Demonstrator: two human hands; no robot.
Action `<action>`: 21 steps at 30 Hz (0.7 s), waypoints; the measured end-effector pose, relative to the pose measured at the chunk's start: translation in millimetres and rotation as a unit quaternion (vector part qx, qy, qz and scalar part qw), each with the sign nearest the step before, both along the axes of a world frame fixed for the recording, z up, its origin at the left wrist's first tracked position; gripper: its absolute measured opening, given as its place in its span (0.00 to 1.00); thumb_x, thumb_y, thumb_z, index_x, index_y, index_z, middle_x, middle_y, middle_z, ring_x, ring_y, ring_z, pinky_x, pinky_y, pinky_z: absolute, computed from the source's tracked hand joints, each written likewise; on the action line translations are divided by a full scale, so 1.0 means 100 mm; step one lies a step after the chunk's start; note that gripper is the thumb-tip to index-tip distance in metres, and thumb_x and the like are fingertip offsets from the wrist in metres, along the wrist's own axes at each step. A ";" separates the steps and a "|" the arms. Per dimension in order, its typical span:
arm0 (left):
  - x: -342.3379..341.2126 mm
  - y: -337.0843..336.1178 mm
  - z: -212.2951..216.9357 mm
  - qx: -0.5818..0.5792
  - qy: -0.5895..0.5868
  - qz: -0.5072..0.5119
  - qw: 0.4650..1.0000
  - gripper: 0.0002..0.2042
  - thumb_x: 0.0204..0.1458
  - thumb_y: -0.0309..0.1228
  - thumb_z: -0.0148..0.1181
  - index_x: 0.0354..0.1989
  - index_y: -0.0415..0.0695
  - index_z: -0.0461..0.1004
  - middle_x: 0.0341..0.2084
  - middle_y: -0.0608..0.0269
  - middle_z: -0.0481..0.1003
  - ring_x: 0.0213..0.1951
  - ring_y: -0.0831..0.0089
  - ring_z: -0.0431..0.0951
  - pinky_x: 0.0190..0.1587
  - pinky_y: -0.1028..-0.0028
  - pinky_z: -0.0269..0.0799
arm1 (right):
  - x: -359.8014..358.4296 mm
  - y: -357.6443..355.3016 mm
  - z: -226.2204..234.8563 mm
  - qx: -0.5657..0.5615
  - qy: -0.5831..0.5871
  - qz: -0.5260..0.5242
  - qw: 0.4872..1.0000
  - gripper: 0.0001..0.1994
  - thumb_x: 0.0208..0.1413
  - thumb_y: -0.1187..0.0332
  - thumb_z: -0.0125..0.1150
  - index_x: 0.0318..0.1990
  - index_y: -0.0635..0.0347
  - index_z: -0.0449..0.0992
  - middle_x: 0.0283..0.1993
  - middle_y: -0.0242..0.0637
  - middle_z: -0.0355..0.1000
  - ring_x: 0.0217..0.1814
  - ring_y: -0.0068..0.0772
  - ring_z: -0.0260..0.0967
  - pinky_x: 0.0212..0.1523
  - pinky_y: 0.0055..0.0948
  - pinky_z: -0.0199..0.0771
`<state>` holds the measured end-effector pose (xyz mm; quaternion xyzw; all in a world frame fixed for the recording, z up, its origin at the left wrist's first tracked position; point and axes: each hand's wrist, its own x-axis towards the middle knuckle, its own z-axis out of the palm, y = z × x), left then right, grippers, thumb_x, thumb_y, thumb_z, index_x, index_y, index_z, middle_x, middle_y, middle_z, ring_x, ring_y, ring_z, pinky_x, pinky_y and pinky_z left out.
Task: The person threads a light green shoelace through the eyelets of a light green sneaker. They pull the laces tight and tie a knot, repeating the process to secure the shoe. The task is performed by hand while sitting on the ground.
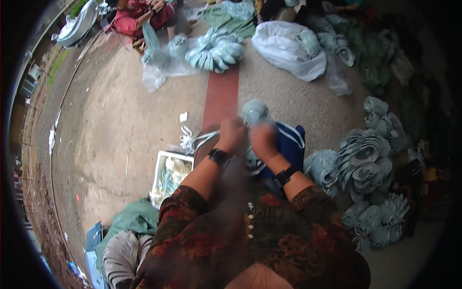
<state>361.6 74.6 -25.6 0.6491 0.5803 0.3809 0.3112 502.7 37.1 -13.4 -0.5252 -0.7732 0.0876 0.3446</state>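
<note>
My left hand [232, 136] is closed in front of my lap, its fingers bent inward. My right hand [263, 143] is closed close beside it, its fingertips blurred. What either one pinches is hidden or too small to make out. Just beyond the fingers rises a pale blue-green rounded piece [254, 110], resembling a shoe upper. A white cord [207, 137] runs leftward from beside my left hand. Under my right hand lies dark blue material [294, 151] with a white band [291, 134] across it.
A white box [159, 178] of pale strands stands left. Bundled pale green pieces [364, 156] lie right. Ahead are a fanned ring of pieces [215, 49], a stuffed white sack [284, 48] and a seated person in red [137, 18]. Green cloth [130, 219] lies near left.
</note>
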 end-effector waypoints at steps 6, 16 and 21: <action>0.08 0.04 0.26 0.016 0.165 -0.043 0.985 0.07 0.35 0.32 0.59 0.18 0.41 0.74 0.20 0.47 0.73 0.28 0.49 0.76 0.31 0.60 0.71 | -0.02 0.00 0.01 0.024 -0.019 -0.043 0.999 0.05 0.45 0.70 0.54 0.30 0.58 0.73 0.24 0.44 0.65 0.28 0.49 0.63 0.33 0.42 0.61; 0.08 -0.11 0.22 0.027 0.198 -0.057 0.978 0.09 0.42 0.32 0.55 0.22 0.38 0.76 0.21 0.43 0.74 0.27 0.50 0.76 0.32 0.58 0.71 | -0.01 0.06 -0.08 0.039 -0.058 -0.038 0.997 0.01 0.45 0.72 0.52 0.25 0.58 0.69 0.24 0.43 0.66 0.29 0.50 0.64 0.33 0.44 0.62; 0.08 -0.11 0.16 0.067 0.216 -0.142 0.964 0.10 0.41 0.35 0.56 0.20 0.39 0.75 0.21 0.45 0.74 0.27 0.51 0.76 0.32 0.58 0.72 | 0.00 0.07 -0.10 0.058 -0.051 -0.035 0.996 0.01 0.45 0.72 0.51 0.25 0.58 0.68 0.23 0.44 0.66 0.28 0.50 0.64 0.32 0.44 0.61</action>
